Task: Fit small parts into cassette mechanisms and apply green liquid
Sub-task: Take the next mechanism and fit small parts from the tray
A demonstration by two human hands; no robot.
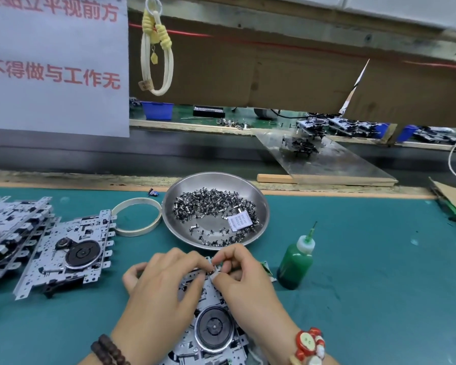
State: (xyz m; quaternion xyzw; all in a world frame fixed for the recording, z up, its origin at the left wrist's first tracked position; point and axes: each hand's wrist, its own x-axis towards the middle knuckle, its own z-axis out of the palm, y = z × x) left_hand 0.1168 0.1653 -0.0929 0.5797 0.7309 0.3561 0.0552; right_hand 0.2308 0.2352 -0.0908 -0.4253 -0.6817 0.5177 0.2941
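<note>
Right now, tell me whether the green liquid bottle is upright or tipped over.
Upright. The green liquid bottle stands on its base on the teal mat, its needle tip pointing up, right of both hands, untouched.

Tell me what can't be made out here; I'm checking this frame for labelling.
Head view only:
- Small part pinched by right hand: too small, covered by fingertips.
- Grey metal cassette mechanism under left hand: top hidden by both hands, bottom cut by frame edge.
- White slip in round steel bowl: print blurred.
- Green liquid squeeze bottle: fill level unclear.
</note>
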